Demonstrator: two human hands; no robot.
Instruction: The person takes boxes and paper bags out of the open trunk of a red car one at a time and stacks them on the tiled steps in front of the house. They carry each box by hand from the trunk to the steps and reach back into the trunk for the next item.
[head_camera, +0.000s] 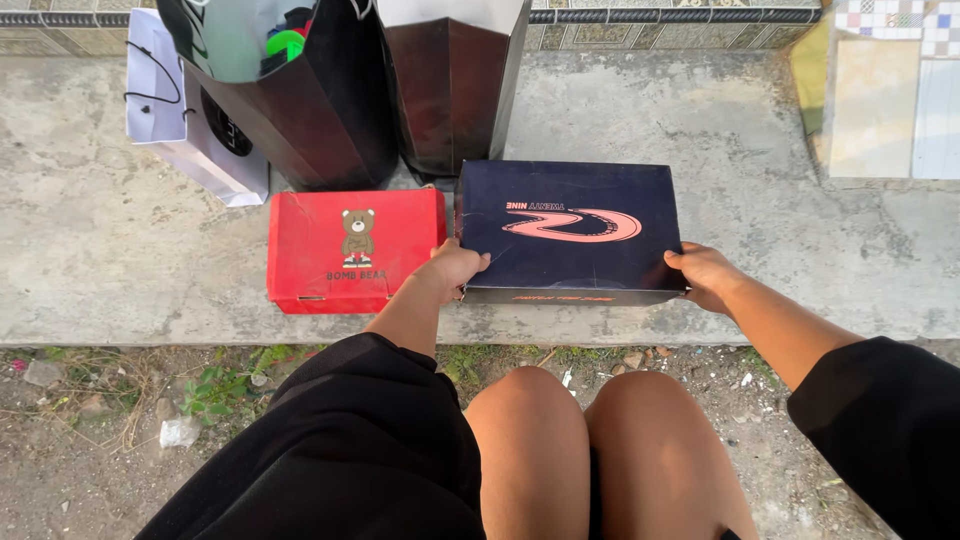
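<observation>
A dark navy shoebox (570, 228) with a pink swirl on its lid lies on a concrete ledge (110, 250). My left hand (455, 267) grips the box at its near left corner, thumb on the lid. At the near right corner my right hand (705, 274) holds the box the same way. A red shoebox (350, 250) with a small bear picture sits just left of the navy one, close beside my left hand but untouched.
Behind the boxes stand two dark paper bags (300, 110) (455, 90) and a white bag (165, 100) with cord handles. A tiled pillar (890, 90) rises at the right. Below the ledge is dirt ground with weeds (215, 390), and my bare knees (590, 440).
</observation>
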